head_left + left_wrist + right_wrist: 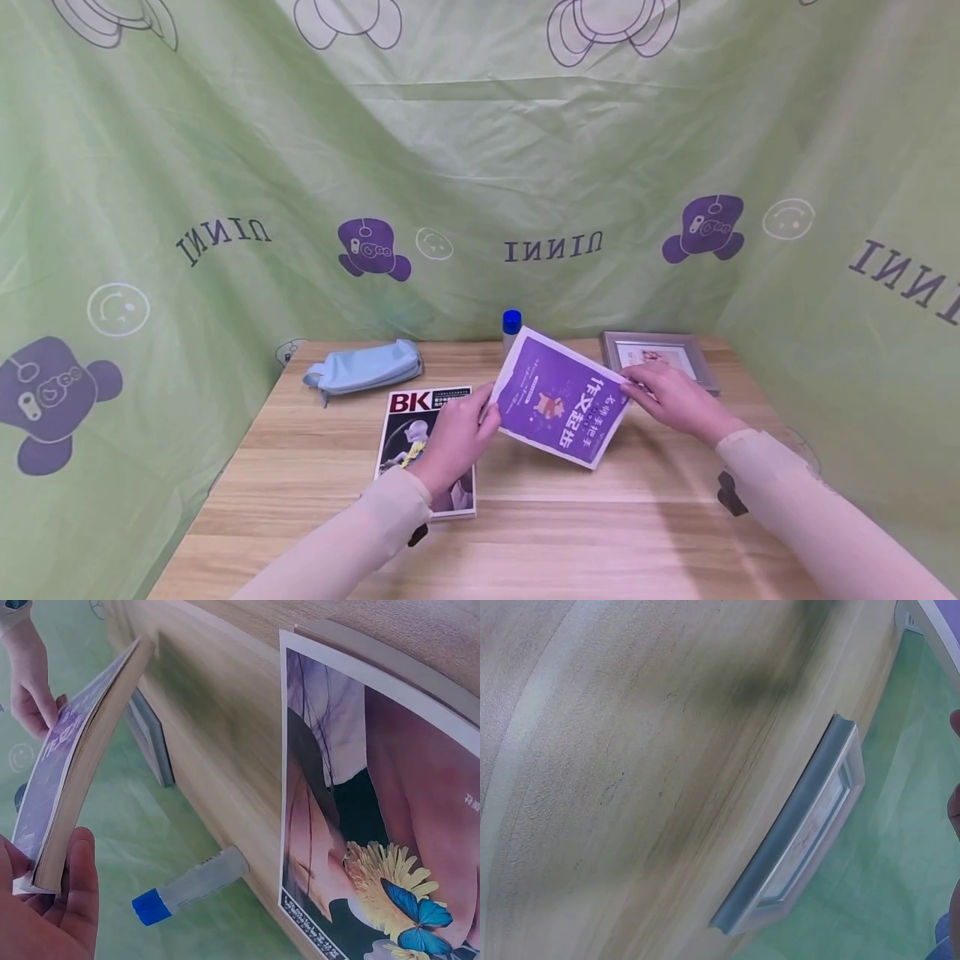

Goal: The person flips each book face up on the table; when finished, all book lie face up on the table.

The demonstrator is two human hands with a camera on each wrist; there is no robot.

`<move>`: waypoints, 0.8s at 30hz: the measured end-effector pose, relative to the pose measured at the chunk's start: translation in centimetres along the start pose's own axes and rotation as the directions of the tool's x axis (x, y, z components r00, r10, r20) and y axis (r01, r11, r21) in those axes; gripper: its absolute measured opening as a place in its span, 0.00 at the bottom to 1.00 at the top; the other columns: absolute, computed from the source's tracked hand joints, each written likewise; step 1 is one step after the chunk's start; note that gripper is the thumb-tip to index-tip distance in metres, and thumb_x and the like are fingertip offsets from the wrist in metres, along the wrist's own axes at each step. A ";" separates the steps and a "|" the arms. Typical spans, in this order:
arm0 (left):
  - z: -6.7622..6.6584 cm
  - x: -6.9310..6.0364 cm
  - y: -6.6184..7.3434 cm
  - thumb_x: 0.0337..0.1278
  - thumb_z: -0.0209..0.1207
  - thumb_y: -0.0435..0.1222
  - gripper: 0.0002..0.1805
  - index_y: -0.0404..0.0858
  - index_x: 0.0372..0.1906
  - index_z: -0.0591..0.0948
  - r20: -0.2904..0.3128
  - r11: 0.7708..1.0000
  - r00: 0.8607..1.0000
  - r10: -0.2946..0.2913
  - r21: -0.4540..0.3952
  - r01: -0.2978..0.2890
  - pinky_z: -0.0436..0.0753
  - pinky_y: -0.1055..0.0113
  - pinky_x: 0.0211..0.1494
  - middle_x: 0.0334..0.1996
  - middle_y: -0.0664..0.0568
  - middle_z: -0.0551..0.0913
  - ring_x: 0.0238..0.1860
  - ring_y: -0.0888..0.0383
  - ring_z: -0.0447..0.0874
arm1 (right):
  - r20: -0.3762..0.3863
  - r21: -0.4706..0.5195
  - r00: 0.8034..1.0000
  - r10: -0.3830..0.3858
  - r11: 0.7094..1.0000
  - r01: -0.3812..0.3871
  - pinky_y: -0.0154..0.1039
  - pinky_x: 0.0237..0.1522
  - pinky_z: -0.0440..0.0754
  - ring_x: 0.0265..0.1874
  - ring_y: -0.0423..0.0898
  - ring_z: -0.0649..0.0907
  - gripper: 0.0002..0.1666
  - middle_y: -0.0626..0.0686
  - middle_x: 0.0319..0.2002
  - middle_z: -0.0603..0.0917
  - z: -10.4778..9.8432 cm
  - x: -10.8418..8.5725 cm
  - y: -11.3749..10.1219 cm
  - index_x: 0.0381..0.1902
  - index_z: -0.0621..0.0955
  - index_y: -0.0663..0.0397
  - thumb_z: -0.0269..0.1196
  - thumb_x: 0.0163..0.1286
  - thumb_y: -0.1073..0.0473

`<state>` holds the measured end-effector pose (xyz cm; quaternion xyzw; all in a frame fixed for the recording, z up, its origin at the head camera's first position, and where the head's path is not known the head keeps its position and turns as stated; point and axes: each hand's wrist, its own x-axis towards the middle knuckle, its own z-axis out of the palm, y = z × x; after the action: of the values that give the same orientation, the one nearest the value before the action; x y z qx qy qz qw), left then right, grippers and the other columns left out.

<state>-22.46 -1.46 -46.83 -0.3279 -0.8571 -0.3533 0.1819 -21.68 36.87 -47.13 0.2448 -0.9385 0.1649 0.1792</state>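
Left hand [459, 429] and right hand [678, 400], fingers closed, pinch opposite sides of the purple book [561, 398], tilted between them above the table [570, 525]; step, as I read it: two-handed holding; next move calls for matched grips

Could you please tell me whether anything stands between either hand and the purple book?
Nothing visible does: the left hand and right hand both grip the purple book directly. The magazine lies below the left hand, not in between.
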 end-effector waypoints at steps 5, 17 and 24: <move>0.4 0.2 -0.1 0.70 0.56 0.34 0.20 0.37 0.64 0.82 0.022 0.998 0.998 -0.054 -0.008 0.054 0.86 0.60 0.41 0.38 0.50 0.90 0.32 0.59 0.82 | 0.020 0.000 1.000 0.014 1.000 -0.014 0.59 0.49 0.84 0.43 0.54 0.87 0.15 0.53 0.42 0.88 0.2 -0.2 0.2 0.54 0.86 0.56 0.67 0.74 0.57; 1.1 0.5 -0.2 0.72 0.55 0.35 0.22 0.39 0.67 0.81 0.114 0.981 0.976 -0.185 -0.037 0.191 0.82 0.64 0.39 0.32 0.55 0.88 0.28 0.63 0.79 | 0.067 0.018 0.996 0.058 0.998 -0.060 0.58 0.44 0.86 0.41 0.54 0.87 0.21 0.53 0.42 0.88 0.6 -1.1 0.4 0.64 0.83 0.49 0.66 0.76 0.55; 1.5 0.9 -0.6 0.73 0.54 0.35 0.24 0.38 0.69 0.80 0.165 0.967 0.958 -0.236 -0.053 0.248 0.80 0.68 0.30 0.21 0.63 0.80 0.21 0.67 0.77 | 0.125 0.064 0.987 0.104 0.992 -0.112 0.60 0.49 0.85 0.45 0.56 0.87 0.26 0.58 0.49 0.88 0.9 -1.6 0.6 0.72 0.78 0.42 0.64 0.78 0.52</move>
<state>-23.61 -0.32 -47.61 -0.2538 -0.8889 -0.3771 0.0572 -20.91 37.61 -48.69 0.2093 -0.9532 0.1921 0.1037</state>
